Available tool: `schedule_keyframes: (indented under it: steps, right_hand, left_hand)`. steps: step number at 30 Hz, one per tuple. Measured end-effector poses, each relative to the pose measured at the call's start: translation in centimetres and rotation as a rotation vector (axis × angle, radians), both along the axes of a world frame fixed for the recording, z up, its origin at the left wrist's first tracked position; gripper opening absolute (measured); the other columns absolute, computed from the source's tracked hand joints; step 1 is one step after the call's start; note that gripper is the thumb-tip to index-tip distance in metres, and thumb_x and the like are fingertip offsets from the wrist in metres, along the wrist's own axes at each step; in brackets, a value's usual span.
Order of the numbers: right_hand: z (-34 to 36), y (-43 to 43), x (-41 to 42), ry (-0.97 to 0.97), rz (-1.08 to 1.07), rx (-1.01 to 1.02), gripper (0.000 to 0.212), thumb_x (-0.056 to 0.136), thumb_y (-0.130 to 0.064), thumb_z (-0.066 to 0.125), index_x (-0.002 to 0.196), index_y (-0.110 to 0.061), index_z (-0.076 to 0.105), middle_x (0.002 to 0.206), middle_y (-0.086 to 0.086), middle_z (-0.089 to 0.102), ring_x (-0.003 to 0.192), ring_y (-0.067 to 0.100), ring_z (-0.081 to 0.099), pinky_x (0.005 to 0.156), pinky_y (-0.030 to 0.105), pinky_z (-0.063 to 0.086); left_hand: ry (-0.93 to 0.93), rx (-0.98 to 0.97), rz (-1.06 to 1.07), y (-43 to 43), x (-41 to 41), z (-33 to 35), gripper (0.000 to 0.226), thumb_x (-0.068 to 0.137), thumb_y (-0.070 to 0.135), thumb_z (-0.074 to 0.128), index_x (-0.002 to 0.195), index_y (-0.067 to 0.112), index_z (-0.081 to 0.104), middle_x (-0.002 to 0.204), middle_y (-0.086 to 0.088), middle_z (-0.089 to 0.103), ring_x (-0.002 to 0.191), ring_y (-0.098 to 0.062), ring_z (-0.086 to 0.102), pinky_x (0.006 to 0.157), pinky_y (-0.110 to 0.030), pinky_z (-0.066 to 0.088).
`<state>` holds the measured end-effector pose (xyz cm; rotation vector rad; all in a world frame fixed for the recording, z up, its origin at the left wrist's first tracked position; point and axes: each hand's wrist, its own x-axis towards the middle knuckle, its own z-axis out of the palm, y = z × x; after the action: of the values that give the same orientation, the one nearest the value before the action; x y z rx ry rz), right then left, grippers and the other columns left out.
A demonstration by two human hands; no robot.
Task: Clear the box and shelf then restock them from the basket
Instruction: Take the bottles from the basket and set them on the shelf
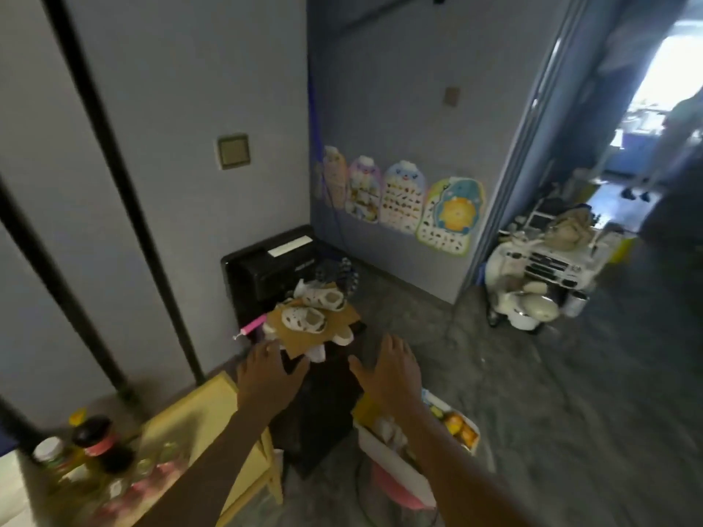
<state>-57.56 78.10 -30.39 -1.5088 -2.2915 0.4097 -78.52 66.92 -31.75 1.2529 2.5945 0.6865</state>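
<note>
A dark box-like stand (pixel 323 408) stands on the floor in front of me. On its top lies a brown cardboard sheet (pixel 304 342) carrying two small white shoes (pixel 304 320), with more white shoes partly hidden under it. A pink-handled tool (pixel 252 329) sticks out to the left. My left hand (pixel 266 370) reaches forward with fingers spread, just short of the cardboard's near edge. Right of the stand, my right hand (pixel 388 368) is stretched out flat and holds nothing. A white basket (pixel 395 465) with orange and yellow items sits below my right arm.
A black speaker-like unit (pixel 266 268) stands behind the stand against the wall. A yellow table (pixel 201 424) with bottles (pixel 91 443) is at lower left. A white toy car (pixel 544 275) piled with things sits by the doorway at right. Picture charts hang on the wall.
</note>
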Motion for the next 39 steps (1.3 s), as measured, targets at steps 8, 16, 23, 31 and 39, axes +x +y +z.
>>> schedule_keyframes:
  steps: [8, 16, 23, 31, 39]
  right_hand:
    - [-6.0, 6.1, 19.7, -0.011, -0.331, -0.151, 0.087, 0.085, -0.08, 0.056, 0.143, -0.015, 0.054, 0.144, 0.01, 0.06, 0.129, 0.031, 0.058, 0.1, 0.042, 0.053]
    - [-15.4, 9.7, 29.0, -0.119, -0.444, -0.346, 0.092, 0.085, -0.085, 0.046, 0.143, -0.014, 0.055, 0.143, 0.012, 0.061, 0.129, 0.032, 0.059, 0.101, 0.045, 0.052]
    - [-26.1, 11.0, 27.1, -0.082, -0.45, -0.625, 0.08, 0.088, -0.079, 0.055, 0.143, -0.02, 0.052, 0.14, 0.008, 0.059, 0.128, 0.03, 0.057, 0.101, 0.043, 0.048]
    - [-41.4, 15.5, 23.4, -0.193, -0.49, -0.794, 0.077, 0.085, -0.074, 0.06, 0.139, -0.021, 0.054, 0.134, 0.007, 0.061, 0.123, 0.031, 0.059, 0.1, 0.045, 0.05]
    - [-48.6, 15.8, 21.1, -0.09, -0.552, -0.737, 0.074, 0.093, -0.05, 0.072, 0.15, -0.014, 0.041, 0.146, 0.009, 0.046, 0.131, 0.028, 0.053, 0.102, 0.037, 0.051]
  left_hand:
    - [0.037, -0.132, -0.347, 12.6, 17.6, -4.6, 0.087, 0.094, 0.083, 0.037, 0.154, 0.02, 0.046, 0.161, -0.005, 0.044, 0.149, -0.026, 0.04, 0.119, -0.05, 0.033]
    - [-0.02, -0.292, -0.446, 19.6, 27.7, -14.0, 0.079, 0.086, 0.083, 0.042, 0.135, 0.024, 0.06, 0.134, -0.004, 0.065, 0.127, -0.028, 0.058, 0.107, -0.046, 0.044]
    - [-0.007, -0.546, -0.482, 23.7, 26.8, -27.0, 0.092, 0.08, 0.098, 0.017, 0.128, 0.032, 0.058, 0.129, -0.001, 0.067, 0.122, -0.027, 0.059, 0.1, -0.048, 0.045]
    - [-0.135, -0.698, -0.576, 29.8, 26.1, -38.6, 0.086, 0.074, 0.098, 0.039, 0.127, 0.034, 0.06, 0.129, 0.005, 0.066, 0.112, -0.019, 0.064, 0.09, -0.042, 0.054]
    - [-0.3, -0.77, -0.513, 30.9, 27.9, -47.0, 0.065, 0.074, 0.082, 0.067, 0.109, 0.028, 0.058, 0.102, 0.006, 0.07, 0.086, -0.016, 0.067, 0.08, -0.041, 0.059]
